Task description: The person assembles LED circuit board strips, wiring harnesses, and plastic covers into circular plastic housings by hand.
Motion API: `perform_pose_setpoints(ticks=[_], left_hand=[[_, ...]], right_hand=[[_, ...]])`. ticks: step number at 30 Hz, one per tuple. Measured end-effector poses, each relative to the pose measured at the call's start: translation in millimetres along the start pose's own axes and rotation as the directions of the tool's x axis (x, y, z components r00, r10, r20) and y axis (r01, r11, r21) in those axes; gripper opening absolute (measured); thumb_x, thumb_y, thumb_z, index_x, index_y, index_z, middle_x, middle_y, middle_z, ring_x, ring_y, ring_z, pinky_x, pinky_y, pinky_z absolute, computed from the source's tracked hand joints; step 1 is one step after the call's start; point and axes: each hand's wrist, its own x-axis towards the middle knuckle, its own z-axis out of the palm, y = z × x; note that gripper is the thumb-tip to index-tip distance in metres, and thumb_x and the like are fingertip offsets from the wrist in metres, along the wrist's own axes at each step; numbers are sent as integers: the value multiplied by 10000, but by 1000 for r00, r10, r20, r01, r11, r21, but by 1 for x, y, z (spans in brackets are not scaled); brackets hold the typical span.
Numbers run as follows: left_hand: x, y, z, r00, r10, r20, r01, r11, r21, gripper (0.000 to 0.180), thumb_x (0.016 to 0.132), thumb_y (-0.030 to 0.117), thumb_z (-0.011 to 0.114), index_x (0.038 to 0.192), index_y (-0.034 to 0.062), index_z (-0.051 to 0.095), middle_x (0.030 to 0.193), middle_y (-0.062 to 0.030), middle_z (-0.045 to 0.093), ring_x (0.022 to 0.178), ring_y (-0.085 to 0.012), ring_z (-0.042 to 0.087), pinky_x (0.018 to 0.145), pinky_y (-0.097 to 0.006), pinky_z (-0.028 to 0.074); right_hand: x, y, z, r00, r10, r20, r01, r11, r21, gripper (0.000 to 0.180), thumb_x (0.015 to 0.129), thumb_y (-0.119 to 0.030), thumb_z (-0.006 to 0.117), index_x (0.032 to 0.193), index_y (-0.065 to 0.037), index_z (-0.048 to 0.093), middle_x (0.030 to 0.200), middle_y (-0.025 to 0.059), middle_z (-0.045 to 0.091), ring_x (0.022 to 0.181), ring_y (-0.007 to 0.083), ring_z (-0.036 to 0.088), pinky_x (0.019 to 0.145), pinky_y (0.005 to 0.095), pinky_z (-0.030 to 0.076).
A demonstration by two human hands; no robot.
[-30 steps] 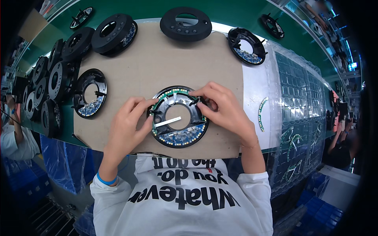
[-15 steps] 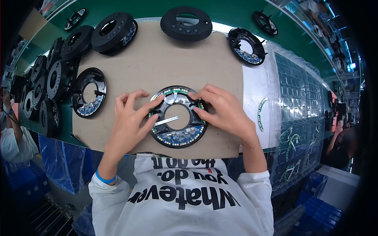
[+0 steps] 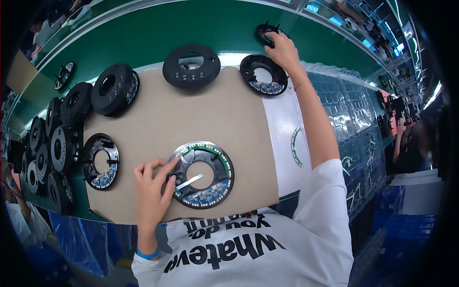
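Note:
A round black housing (image 3: 228,188) with a centre hole lies on the brown cardboard near me. A curved strip of green circuit board (image 3: 223,160) lines its rim, and a blue circuit board (image 3: 206,195) fills its near side. A white flat cable (image 3: 190,181) sticks out across the hole. My left hand (image 3: 154,189) grips this housing at its left edge, thumb and forefinger on the rim. At the far right my right hand (image 3: 283,49) reaches out with its fingers closed on another black ring housing (image 3: 261,34); part of that grip is hidden.
Several black ring housings (image 3: 61,148) crowd the left side. One open housing (image 3: 86,176) lies on the cardboard's left edge. A black cover (image 3: 191,79) and another open housing (image 3: 248,71) sit at the back. A curved board strip (image 3: 295,148) and clear plastic trays (image 3: 334,112) are right.
My right hand has left the near housing and moved far forward to the ring housing at the back right. My left hand stays at the near housing. The view has shifted.

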Motion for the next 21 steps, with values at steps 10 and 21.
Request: perform_pose_setpoints(ticks=[10,21], left_hand=[[0,-4,4,999,-3,-36,2,1000,-30,351,748,54,589,1091,98,648,983,-59,534,943,-270,386,867,-362,343],[-3,-8,5,998,27,-60,-31,997,-67,369,747,44,614,1105,128,642,976,-57,538,924,-289,396,820,-378,373]], right_hand=[[40,22,37,974,171,146,-144,973,-182,360,740,-294,700,1072,-185,614,986,68,662,986,269,603,831,480,423],[-10,-17,-55,984,109,139,-175,487,856,295,865,-269,600,1031,-26,585,863,43,642,875,197,593,838,393,443]])
